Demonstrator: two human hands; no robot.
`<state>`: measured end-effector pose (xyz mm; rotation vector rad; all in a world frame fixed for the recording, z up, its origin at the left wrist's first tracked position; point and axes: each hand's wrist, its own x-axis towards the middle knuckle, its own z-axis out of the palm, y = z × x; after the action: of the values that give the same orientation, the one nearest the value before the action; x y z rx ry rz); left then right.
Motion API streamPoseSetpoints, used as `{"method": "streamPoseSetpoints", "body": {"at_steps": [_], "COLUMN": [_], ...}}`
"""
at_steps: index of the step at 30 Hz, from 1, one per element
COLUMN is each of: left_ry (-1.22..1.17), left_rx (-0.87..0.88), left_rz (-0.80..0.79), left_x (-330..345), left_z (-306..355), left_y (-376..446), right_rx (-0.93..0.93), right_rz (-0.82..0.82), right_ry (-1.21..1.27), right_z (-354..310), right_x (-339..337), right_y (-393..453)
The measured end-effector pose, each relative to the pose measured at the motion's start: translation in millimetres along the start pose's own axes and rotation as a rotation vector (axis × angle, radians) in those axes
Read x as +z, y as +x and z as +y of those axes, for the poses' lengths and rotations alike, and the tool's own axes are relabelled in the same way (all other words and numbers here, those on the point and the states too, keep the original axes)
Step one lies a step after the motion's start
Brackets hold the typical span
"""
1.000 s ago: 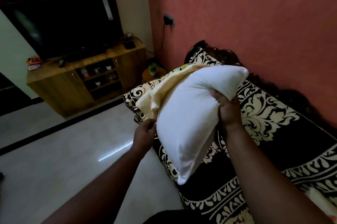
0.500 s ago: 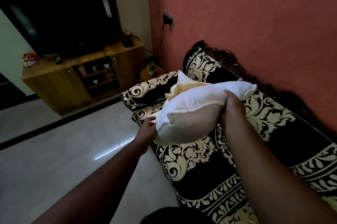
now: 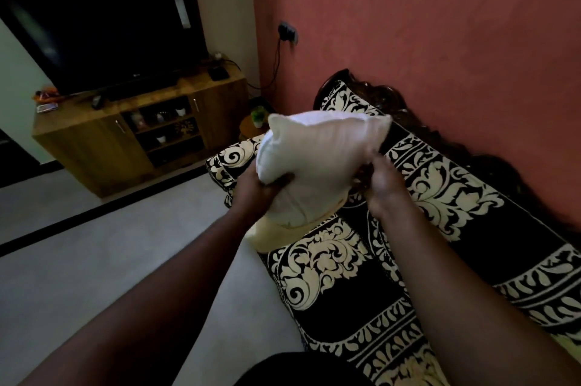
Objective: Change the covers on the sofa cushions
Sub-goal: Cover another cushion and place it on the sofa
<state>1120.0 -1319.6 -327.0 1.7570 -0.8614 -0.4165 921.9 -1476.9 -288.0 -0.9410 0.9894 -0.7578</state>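
A bare white cushion insert [image 3: 317,153] is held up over the front edge of the sofa [image 3: 456,228], which wears a black and cream floral cover. My left hand [image 3: 257,189] grips the insert's lower left side, fingers dug into the filling. My right hand [image 3: 382,187] holds its lower right side; motion blur hides the fingers. A cream-yellow cushion cover [image 3: 276,234] hangs bunched under the insert, between my wrists.
A wooden TV cabinet [image 3: 132,134] with a dark television [image 3: 103,36] stands at the left across a pale tiled floor [image 3: 94,260]. A small potted plant [image 3: 257,117] sits on a side table by the sofa's far end. The red wall [image 3: 440,24] backs the sofa.
The insert has come out of the yellow cover, which now hangs below it. My left hand moved from the cover onto the insert, and both hands lifted it slightly.
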Motion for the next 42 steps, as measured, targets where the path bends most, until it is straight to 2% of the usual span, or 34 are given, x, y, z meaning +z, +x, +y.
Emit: {"method": "streamPoseSetpoints", "body": {"at_steps": [2, 5, 8, 11, 13, 16, 20, 25, 29, 34, 38, 40, 42], "left_ry": [-0.106, -0.224, -0.307, -0.318, -0.321, -0.356, -0.425, -0.553, -0.554, -0.489, -0.404, -0.279, -0.099], "left_rx": [-0.082, -0.140, -0.144, -0.107, -0.094, -0.125, -0.170, -0.259, -0.285, -0.285, -0.313, -0.280, -0.169], "left_rz": [0.070, 0.142, 0.165, 0.174, 0.165, 0.163, 0.225, 0.336, 0.382, 0.388, 0.379, 0.351, 0.287], "left_x": [5.3, 13.9, 15.9, 14.5, 15.9, 19.7, 20.1, 24.8, 28.0, 30.8, 34.5, 33.1, 31.1], "left_z": [0.8, -0.7, -1.5, 2.4, 5.0, 5.5, 8.0, 7.4, 6.7, 4.4, -1.2, -3.9, -1.4], "left_y": [4.6, 7.3, 5.3, 3.5, 1.6, -1.8, -4.3, -10.2, -17.3, -24.6, -30.4, -33.6, -37.7], "right_rx": [-0.087, -0.354, -0.573, -0.797, -0.847, -0.833, -0.777, -0.863, -0.827, -0.673, -0.514, -0.404, -0.309], "right_rz": [-0.132, -0.269, -0.296, -0.269, -0.296, -0.292, -0.148, -0.092, -0.095, -0.216, -0.356, -0.454, -0.566], "right_ry": [-0.187, -0.584, -0.964, -1.223, -1.365, -1.427, -1.212, -1.547, -1.677, -1.666, -1.802, -1.755, -1.632], "right_z": [27.4, 81.5, 125.9, 140.4, 140.8, 142.2, 139.2, 131.5, 124.3, 108.8, 104.5, 99.9, 95.2], "right_x": [9.3, 16.9, 15.3, 13.4, 15.4, 18.7, 18.0, 23.8, 33.8, 41.3, 41.1, 46.8, 51.6], "right_y": [-15.9, -35.7, -48.5, -53.5, -52.2, -55.2, -57.2, -49.8, -53.8, -56.7, -59.9, -61.9, -62.3]}}
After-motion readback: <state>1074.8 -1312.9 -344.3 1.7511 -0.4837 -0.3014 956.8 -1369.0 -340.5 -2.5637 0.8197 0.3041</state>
